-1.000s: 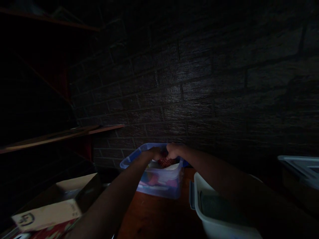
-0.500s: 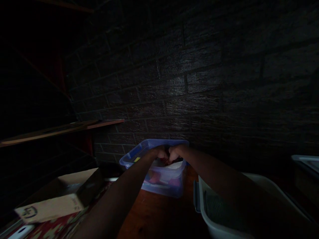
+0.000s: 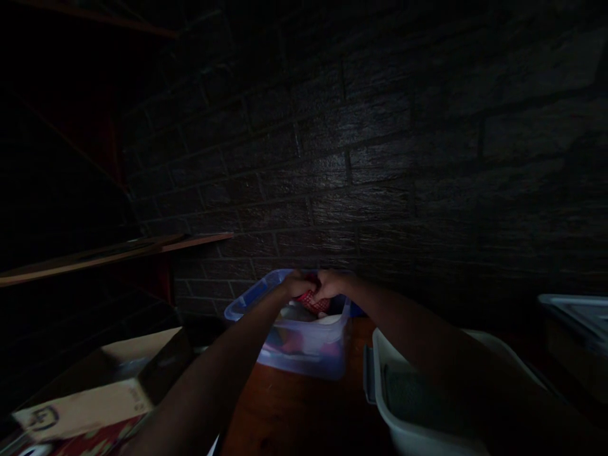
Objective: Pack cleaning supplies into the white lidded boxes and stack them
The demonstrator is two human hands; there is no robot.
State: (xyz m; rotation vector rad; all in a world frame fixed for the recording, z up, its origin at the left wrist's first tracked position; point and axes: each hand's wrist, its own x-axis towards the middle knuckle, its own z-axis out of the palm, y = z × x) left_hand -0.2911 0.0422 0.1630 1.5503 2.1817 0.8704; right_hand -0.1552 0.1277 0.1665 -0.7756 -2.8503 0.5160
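Note:
A clear bluish plastic bin [image 3: 304, 364] stands against the wall, with light and coloured items showing through its side. Both my hands are over its opening. Between them is a red cloth-like item with a white check or dot pattern [image 3: 316, 305]; its exact kind is hard to tell in the dim light. My left hand [image 3: 300, 285] is closed on its left side, and my right hand [image 3: 331, 285] grips it from the right. A whitish item [image 3: 331, 319] lies in the bin below my right hand.
An open cardboard box [image 3: 90, 396] sits at the lower left on red patterned fabric. A pale tub [image 3: 389, 405] stands under my right forearm, with a lidded container [image 3: 577, 316] farther right. A shelf [image 3: 114, 256] juts out at left before the dark brick wall [image 3: 332, 158].
My hands have risen slightly, and more of the red patterned item shows between them. The view has shifted a little.

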